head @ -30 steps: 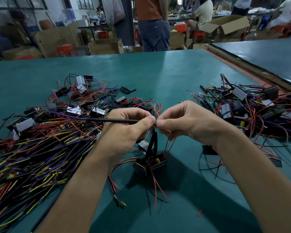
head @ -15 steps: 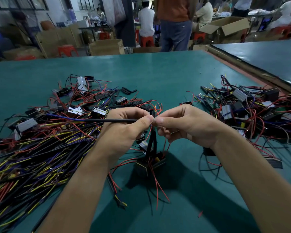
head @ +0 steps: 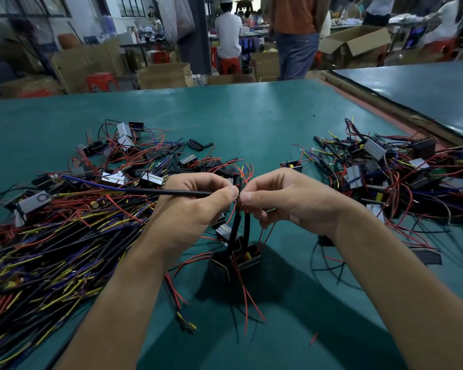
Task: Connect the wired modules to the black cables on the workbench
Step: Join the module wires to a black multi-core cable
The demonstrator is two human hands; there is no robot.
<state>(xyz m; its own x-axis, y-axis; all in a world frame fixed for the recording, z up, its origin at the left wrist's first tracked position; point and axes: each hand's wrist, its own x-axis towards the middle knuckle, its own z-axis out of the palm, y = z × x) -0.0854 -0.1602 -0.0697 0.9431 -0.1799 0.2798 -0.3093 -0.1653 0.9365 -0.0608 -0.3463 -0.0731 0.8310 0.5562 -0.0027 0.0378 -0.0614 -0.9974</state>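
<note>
Two hands met fingertip to fingertip over a green workbench [head: 251,116], between two heaps of wiring.

One heap of cables and modules [head: 51,249] spread toward the surface's left edge, and one heap of modules [head: 398,182] toward its right edge. The left hand [head: 195,206] pinched one black cable [head: 171,193] between thumb and forefinger at its right tip. The cable's long axis ran nearly level, tail out over the left heap. The right hand [head: 286,198], fingers curled, pinched thin wires against that tip. One wired module [head: 235,260] sat directly below the pinch, its two black leads rising to the fingertips.
</note>
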